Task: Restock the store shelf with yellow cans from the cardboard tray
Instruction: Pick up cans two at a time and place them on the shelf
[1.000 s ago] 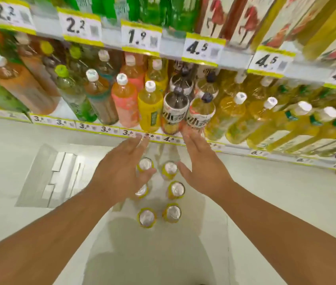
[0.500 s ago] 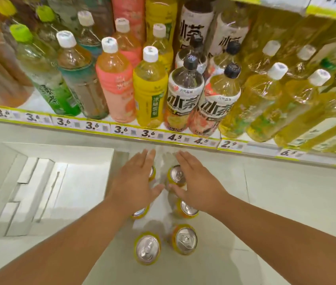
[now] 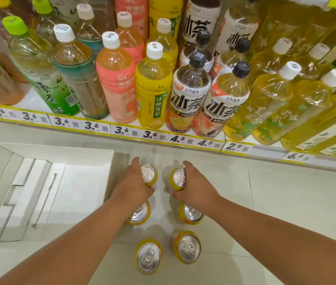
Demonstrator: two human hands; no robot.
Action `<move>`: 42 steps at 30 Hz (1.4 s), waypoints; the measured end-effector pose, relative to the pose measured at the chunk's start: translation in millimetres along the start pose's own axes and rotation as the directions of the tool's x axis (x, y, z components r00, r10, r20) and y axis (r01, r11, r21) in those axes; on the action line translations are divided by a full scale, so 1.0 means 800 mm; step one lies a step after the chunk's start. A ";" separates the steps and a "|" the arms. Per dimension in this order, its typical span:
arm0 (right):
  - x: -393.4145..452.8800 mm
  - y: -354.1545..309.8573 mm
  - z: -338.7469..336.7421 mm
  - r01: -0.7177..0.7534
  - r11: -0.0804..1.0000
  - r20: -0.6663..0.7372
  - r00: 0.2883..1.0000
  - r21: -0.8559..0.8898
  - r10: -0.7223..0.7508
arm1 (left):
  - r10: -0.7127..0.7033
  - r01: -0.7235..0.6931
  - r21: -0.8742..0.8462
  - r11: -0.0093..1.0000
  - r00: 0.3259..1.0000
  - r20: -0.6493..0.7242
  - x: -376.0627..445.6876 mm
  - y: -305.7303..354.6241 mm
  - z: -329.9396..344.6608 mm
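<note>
At nine o'clock the cardboard tray (image 3: 45, 182) lies with no cans in it, while six yellow cans (image 3: 148, 257) stand in two columns on the floor at six o'clock below the shelf (image 3: 163, 138). My left hand (image 3: 135, 185) curls round the far-left can (image 3: 149, 174) and my right hand (image 3: 196, 188) round the far-right can (image 3: 178, 178), fingers wrapped but perhaps not yet tight. I should squeeze each firmly at mid-body and lift straight up, clear of the neighbours.
</note>
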State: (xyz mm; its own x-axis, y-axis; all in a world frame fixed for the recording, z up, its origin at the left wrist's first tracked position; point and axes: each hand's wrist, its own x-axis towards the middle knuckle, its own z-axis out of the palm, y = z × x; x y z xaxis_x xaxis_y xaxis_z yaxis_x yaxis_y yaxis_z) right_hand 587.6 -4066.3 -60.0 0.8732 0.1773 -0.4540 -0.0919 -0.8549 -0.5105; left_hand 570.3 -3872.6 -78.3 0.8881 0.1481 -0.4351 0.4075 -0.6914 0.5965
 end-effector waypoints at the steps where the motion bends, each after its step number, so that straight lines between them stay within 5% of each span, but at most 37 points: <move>1: 0.002 0.000 0.002 -0.015 0.999 -0.011 1.000 0.029 0.015 | -0.042 0.042 -0.044 0.998 0.999 0.007 0.001 -0.001 0.000; 10: 0.000 -0.003 -0.006 -0.005 0.982 -0.112 0.993 0.188 0.026 | 0.046 -0.052 -0.150 0.987 0.998 -0.046 -0.014 0.003 -0.008; 15: -0.059 -0.048 -0.064 0.056 0.941 -0.202 0.979 0.335 0.014 | 0.053 -0.069 -0.234 0.970 0.996 -0.076 -0.071 0.040 -0.079; 33: -0.476 -0.515 -0.656 0.313 0.825 -0.326 0.931 0.471 -0.166 | 0.188 -0.240 -0.397 0.886 0.968 -0.167 -0.484 0.500 -0.702; 42: -0.565 -0.622 -0.847 0.425 0.785 -0.443 0.870 0.450 -0.218 | 0.233 -0.356 -0.314 0.881 0.900 -0.368 -0.572 0.665 -0.870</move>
State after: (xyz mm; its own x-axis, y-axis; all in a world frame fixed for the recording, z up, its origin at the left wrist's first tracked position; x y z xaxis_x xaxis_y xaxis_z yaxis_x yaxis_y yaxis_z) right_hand 562.7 -4051.1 893.8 0.9914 0.1244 0.0395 0.0840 -0.3770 -0.9224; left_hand 528.9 -3816.2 907.9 0.9726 0.2324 -0.0051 0.1098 -0.4397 0.8914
